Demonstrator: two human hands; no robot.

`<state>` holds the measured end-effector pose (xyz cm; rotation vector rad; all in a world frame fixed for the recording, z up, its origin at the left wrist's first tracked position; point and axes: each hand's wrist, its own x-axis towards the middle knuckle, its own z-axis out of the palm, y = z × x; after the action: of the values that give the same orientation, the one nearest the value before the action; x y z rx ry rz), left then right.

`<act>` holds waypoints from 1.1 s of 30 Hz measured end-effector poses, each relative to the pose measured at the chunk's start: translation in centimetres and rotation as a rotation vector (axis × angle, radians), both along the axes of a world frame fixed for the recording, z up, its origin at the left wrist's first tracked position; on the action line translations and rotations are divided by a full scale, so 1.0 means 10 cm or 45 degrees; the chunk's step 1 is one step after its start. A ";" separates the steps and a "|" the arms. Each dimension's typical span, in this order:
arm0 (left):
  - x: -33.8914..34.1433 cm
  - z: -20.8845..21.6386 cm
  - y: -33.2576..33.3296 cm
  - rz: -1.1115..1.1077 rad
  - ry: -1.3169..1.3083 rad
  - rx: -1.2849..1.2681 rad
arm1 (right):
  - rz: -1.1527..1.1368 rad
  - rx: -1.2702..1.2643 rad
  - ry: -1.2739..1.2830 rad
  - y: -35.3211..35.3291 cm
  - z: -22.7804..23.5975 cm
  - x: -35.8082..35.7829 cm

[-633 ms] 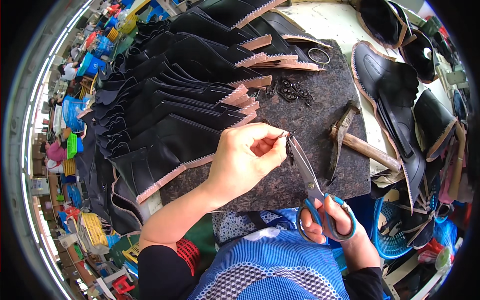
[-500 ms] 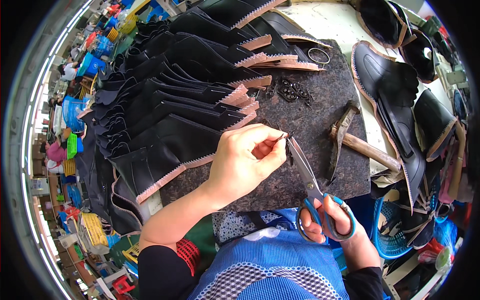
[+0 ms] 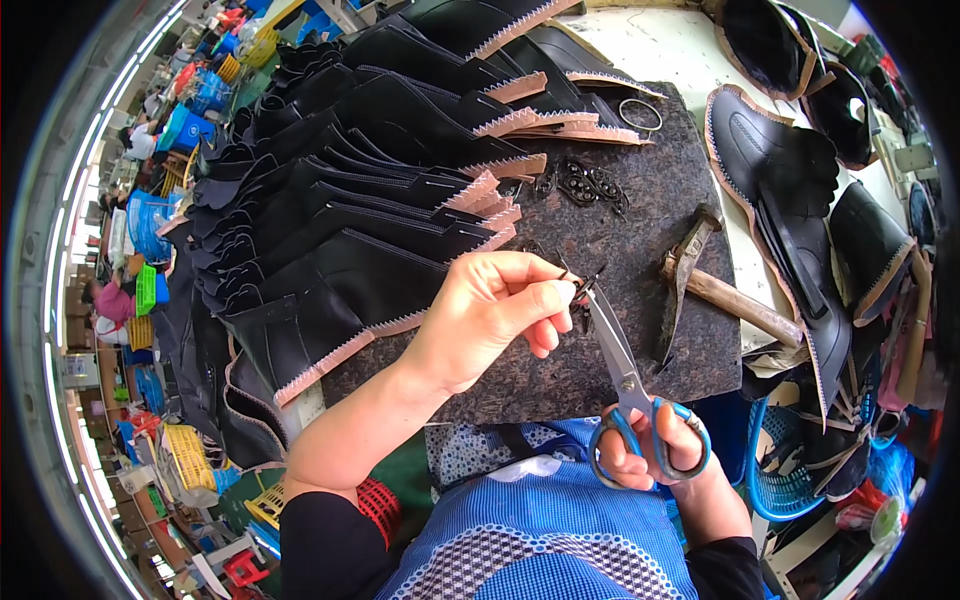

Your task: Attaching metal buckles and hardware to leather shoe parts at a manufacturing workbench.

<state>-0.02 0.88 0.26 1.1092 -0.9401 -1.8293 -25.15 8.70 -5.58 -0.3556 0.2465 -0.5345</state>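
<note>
My left hand (image 3: 500, 318) pinches a small dark piece with thin pointed ends (image 3: 583, 284) between thumb and forefinger, above a dark speckled slab (image 3: 480, 392). What kind of piece it is, I cannot make out. In my right hand (image 3: 682, 442) are scissors (image 3: 614, 345) with blue handles, thumb and fingers through the loops. Their narrow blades point up and left, and the tips meet the dark piece at my left fingertips. Farther back on the slab lies a small heap of dark shiny pieces (image 3: 590, 187), with a metal ring (image 3: 640, 115) beyond it.
Overlapping black leather pieces with pinkish zigzag-stitched edges (image 3: 340, 270) cover the left side. A hammer with a wooden handle (image 3: 745, 305) rests at the slab's right. Beyond it lies more black leatherwork (image 3: 775, 165). A blue basket (image 3: 760, 480) stands below the slab's right corner.
My left hand has turned slightly, and its lower fingers have loosened from their curl. The dark piece's ends now show more clearly. The scissors have shifted a little toward me.
</note>
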 end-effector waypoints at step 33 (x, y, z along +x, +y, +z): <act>-0.03 -0.38 -0.78 -0.055 -2.200 -1.700 | -0.082 -0.053 -0.154 -0.04 -0.05 -0.36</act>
<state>-0.30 -6.90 -3.57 1.4059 -2.4320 0.4864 -28.70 8.27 -6.04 -0.3551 0.1303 -0.6231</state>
